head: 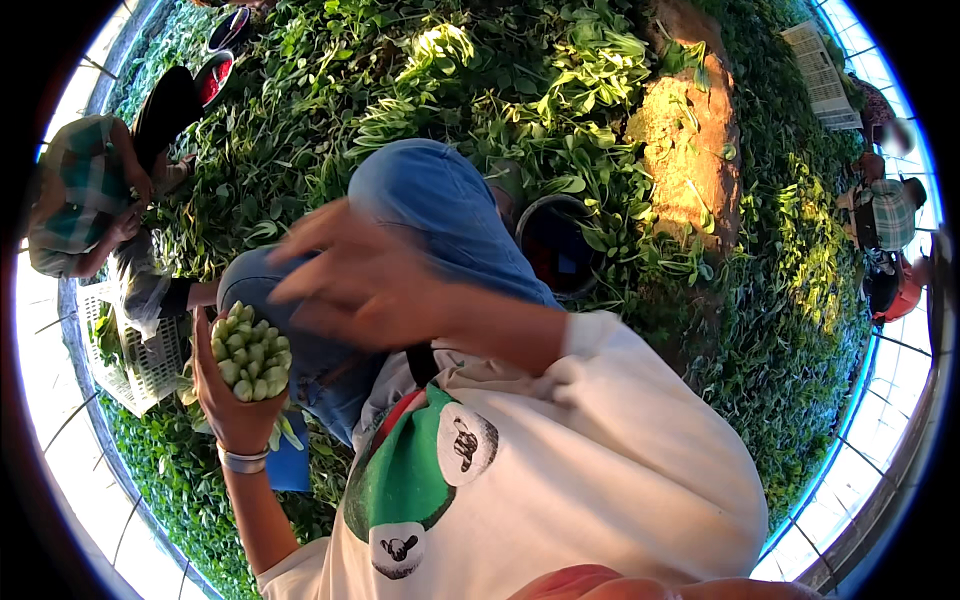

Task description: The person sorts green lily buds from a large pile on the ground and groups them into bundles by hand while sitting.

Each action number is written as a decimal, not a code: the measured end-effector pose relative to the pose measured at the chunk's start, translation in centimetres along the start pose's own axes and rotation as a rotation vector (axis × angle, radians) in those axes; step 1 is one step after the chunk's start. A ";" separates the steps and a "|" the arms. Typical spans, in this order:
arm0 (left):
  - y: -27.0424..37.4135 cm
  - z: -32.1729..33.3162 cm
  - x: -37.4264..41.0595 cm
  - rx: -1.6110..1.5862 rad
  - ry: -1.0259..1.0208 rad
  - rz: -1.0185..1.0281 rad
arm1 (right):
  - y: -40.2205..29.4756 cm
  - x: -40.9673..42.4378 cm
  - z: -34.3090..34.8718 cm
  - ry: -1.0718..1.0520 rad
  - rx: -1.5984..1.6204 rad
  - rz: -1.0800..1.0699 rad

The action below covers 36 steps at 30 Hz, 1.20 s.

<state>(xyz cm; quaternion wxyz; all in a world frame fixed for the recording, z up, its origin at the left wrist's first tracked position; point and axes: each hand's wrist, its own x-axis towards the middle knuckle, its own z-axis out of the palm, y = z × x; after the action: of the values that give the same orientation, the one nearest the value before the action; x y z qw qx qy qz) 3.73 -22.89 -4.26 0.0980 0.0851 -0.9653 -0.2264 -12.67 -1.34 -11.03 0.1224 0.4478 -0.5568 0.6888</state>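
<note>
A tight bunch of leafy greens (251, 356), its pale green stem ends facing up, is held in my left hand (234, 409), which has a silver-coloured bracelet at the wrist. Leaves show below that hand. My right hand (352, 289) is motion-blurred above my jeans, to the right of the bunch and apart from it, fingers spread and nothing visible in them. Picked greens (390, 124) lie in loose heaps beyond my knee. A dark bucket (525, 232) stands beside my leg; its contents are too dark to tell.
At the left, a co-worker (86, 187) bends near a white plastic crate (154, 364). A blue object (289, 461) lies below my left hand. Containers with red contents (216, 79) stand upper left. A soil strip (682, 150) runs through the plants. More people (889, 214) and another crate (821, 75) are far right.
</note>
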 end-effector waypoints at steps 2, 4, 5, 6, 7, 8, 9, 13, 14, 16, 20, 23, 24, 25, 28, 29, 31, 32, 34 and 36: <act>-0.4 -1.2 -0.3 0.081 -0.031 0.023 | 1.6 -3.3 -9.8 0.098 -0.469 0.226; 0.0 -1.1 0.0 0.050 -0.058 -0.010 | 4.8 -10.3 -17.7 0.281 -0.693 0.701; 0.0 -0.7 -0.2 0.065 -0.032 -0.016 | 6.7 -17.0 -21.8 -0.022 -0.972 0.986; -0.4 0.1 -0.6 0.077 -0.003 -0.021 | 7.9 -23.4 -23.9 -0.170 -0.951 1.000; -0.7 0.6 -1.0 0.097 0.029 -0.032 | 8.9 -28.3 -24.2 -0.322 -0.916 1.007; -0.9 0.9 -1.4 0.116 0.058 -0.019 | 9.4 -31.4 -22.6 -0.425 -0.921 1.033; -0.8 1.3 -1.4 0.103 0.070 -0.025 | 9.6 -33.6 -21.2 -0.528 -0.926 1.057; 0.3 1.4 -1.3 0.076 0.086 -0.045 | 11.3 -35.8 -17.3 -0.727 -1.067 1.250; 0.3 1.3 -1.3 0.068 0.081 -0.047 | 11.4 -36.2 -17.1 -0.756 -1.073 1.254; 0.3 1.3 -1.3 0.030 0.081 -0.038 | 11.4 -35.9 -17.5 -0.724 -1.063 1.225; 0.5 1.3 -1.0 0.031 0.077 -0.023 | 10.7 -35.8 -18.4 -0.271 -0.946 1.101; 1.2 1.8 -0.1 -0.013 0.079 -0.023 | 9.5 -36.2 -19.8 0.079 -0.834 1.221; 1.6 2.0 0.0 -0.039 0.083 -0.029 | 9.4 -35.6 -19.9 0.170 -0.782 1.292; 2.0 2.3 0.2 -0.067 0.087 -0.037 | 9.2 -35.0 -20.5 0.210 -0.742 1.371; 2.2 2.2 0.4 -0.011 0.132 -0.012 | 8.9 -27.5 -21.1 0.185 -0.661 1.172; 2.0 1.0 0.1 0.062 0.128 0.027 | 8.1 -21.4 -19.4 0.375 -0.206 1.053; 1.9 0.7 1.0 0.168 0.108 0.148 | 4.0 -7.8 -15.6 0.330 -0.129 0.834; 2.5 0.8 1.4 0.115 0.115 0.111 | 1.7 -1.9 -12.4 0.239 -0.095 0.563; 2.1 0.1 1.0 0.120 0.057 0.070 | -0.1 5.5 -4.4 -0.072 -0.151 0.237; 2.7 1.4 1.8 0.031 0.091 0.162 | 1.0 6.8 0.4 -0.202 -0.178 0.191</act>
<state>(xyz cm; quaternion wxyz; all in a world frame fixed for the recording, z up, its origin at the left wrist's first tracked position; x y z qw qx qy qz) 1.32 -20.33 -4.02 0.1582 0.0187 -0.9671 -0.1986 -16.99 -4.25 -6.58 0.0391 0.4471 -0.6652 0.5967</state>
